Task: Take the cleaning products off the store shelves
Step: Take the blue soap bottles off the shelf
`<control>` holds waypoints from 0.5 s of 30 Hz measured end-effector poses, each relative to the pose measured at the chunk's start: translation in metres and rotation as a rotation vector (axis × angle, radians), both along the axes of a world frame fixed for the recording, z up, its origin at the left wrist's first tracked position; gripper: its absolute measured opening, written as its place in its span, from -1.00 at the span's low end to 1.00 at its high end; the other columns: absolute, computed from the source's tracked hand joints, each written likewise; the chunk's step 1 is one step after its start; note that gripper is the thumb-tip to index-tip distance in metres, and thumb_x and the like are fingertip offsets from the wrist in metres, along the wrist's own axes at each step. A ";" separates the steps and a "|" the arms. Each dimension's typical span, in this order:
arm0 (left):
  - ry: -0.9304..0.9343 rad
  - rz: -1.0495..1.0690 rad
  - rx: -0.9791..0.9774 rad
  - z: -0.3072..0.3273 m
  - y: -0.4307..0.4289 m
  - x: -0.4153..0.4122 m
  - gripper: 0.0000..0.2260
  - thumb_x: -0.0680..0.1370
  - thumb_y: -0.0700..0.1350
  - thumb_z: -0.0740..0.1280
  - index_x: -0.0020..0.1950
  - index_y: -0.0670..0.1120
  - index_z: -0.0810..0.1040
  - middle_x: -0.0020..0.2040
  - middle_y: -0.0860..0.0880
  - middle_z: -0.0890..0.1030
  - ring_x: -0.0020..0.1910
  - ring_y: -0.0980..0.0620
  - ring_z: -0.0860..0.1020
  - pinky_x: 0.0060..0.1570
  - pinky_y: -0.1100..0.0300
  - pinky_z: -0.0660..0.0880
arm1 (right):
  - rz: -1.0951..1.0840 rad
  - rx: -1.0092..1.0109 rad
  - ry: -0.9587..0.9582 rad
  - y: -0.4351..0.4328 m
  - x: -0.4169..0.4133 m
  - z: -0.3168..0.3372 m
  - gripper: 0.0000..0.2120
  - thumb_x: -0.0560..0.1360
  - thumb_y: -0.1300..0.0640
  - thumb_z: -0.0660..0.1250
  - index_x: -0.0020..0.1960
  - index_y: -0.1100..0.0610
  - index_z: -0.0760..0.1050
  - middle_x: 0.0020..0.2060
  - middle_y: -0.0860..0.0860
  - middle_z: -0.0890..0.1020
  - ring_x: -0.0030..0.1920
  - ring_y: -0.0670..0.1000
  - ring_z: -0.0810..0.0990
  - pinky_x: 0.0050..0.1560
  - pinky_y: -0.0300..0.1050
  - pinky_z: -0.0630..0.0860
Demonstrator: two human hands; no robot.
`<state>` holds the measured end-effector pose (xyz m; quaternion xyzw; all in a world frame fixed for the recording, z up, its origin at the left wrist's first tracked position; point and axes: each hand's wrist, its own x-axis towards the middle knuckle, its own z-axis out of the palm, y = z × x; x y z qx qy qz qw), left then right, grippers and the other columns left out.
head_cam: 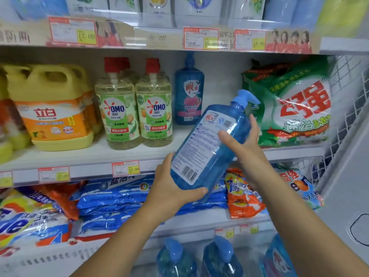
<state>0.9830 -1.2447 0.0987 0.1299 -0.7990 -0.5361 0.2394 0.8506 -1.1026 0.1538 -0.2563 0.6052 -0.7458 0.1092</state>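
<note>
A blue pump bottle is tilted in front of the middle shelf, its back label and barcode facing me. My left hand grips its base from below, thumb curled across the bottom. My right hand holds the upper body, fingers wrapped round the far side. A matching blue pump bottle stands upright at the back of the middle shelf. Two clear OMO bottles with red caps stand left of it.
A yellow and orange jug stands at the left of the middle shelf, a green and white detergent bag at the right. Blue and orange detergent bags fill the shelf below. More blue pump bottles stand lowest. Wire mesh closes the right side.
</note>
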 end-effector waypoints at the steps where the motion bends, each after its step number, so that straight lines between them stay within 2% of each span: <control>1: -0.013 0.043 -0.093 -0.001 0.002 0.000 -0.07 0.12 0.16 0.62 0.42 0.26 0.26 0.26 0.15 0.42 0.23 0.31 0.41 0.21 0.17 0.45 | -0.065 0.000 0.005 -0.005 0.002 -0.003 0.07 0.20 -0.13 0.60 0.51 -0.22 0.02 0.20 -0.23 0.52 0.16 -0.09 0.60 0.15 0.07 0.59; 3: -0.050 0.053 -0.182 0.000 0.002 0.003 0.02 0.11 0.18 0.63 0.45 0.29 0.16 0.26 0.19 0.33 0.23 0.38 0.32 0.18 0.25 0.40 | -0.146 -0.050 -0.005 -0.011 0.003 -0.010 -0.02 0.21 -0.04 0.66 0.44 -0.17 0.12 0.20 -0.10 0.57 0.15 -0.02 0.63 0.18 0.17 0.59; 5: -0.094 -0.009 -0.144 0.003 -0.004 0.007 -0.06 0.17 0.16 0.64 0.41 0.35 0.18 0.25 0.26 0.33 0.22 0.40 0.35 0.11 0.34 0.39 | -0.155 -0.111 -0.017 -0.009 0.000 -0.012 -0.08 0.19 0.07 0.67 0.40 -0.16 0.23 0.17 -0.07 0.62 0.13 0.01 0.66 0.15 0.19 0.60; 7: -0.111 -0.085 -0.013 0.005 -0.014 0.008 -0.22 0.27 0.12 0.62 0.36 0.36 0.29 0.26 0.25 0.44 0.22 0.35 0.44 0.08 0.35 0.44 | -0.094 -0.147 -0.002 0.000 -0.005 -0.009 -0.11 0.15 0.17 0.68 0.35 -0.17 0.33 0.15 -0.03 0.65 0.12 0.05 0.68 0.09 0.15 0.62; 9: -0.122 -0.191 0.206 0.005 -0.022 0.008 -0.31 0.28 0.10 0.63 0.32 0.31 0.40 0.23 0.19 0.58 0.22 0.21 0.54 0.06 0.27 0.53 | 0.008 -0.175 -0.003 0.005 -0.006 -0.006 -0.15 0.15 0.24 0.64 0.34 -0.13 0.37 0.12 0.01 0.68 0.11 0.11 0.68 0.00 0.09 0.64; 12: -0.142 -0.361 0.409 0.003 -0.020 0.010 -0.31 0.23 0.04 0.59 0.33 0.07 0.47 0.19 0.02 0.66 0.16 0.00 0.63 0.09 0.08 0.58 | 0.111 -0.199 -0.021 0.006 -0.008 -0.006 -0.17 0.24 0.32 0.52 0.43 -0.01 0.31 0.05 0.03 0.69 0.06 0.11 0.69 -0.09 0.01 0.64; 14: -0.064 -0.276 0.417 0.001 -0.013 0.007 -0.28 0.17 0.04 0.58 0.31 0.00 0.50 0.13 -0.01 0.69 0.12 -0.02 0.65 0.09 0.04 0.58 | 0.129 -0.130 0.002 0.007 -0.009 -0.003 -0.16 0.29 0.23 0.49 0.49 -0.04 0.23 0.12 0.03 0.67 0.11 0.10 0.67 -0.01 0.06 0.63; 15: -0.021 -0.191 0.391 0.001 -0.009 0.005 -0.27 0.15 0.04 0.60 0.29 0.02 0.51 0.12 0.02 0.69 0.10 0.02 0.66 0.09 0.04 0.59 | 0.112 -0.060 0.032 0.006 -0.009 0.001 -0.08 0.30 0.15 0.53 0.53 -0.09 0.14 0.18 -0.01 0.65 0.15 0.07 0.65 0.06 0.09 0.62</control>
